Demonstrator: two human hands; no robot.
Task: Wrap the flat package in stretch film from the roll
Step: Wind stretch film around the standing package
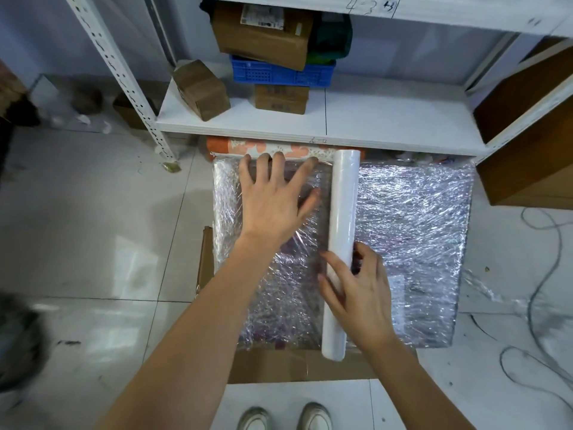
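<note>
While the flat package (403, 243) lies on cardboard (279, 367) on the floor, glinting under crinkled film, the left hand (273, 203) presses it, fingers spread; the right hand (356, 290) curls around the white roll (341, 237) lying across it.

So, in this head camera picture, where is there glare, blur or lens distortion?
Head view: bright glare on the crinkled clear film over the flat package and on the glossy white floor tiles; motion blur on a dark shape at the lower left edge; wide-angle bending tilts the white metal shelf post.
</note>
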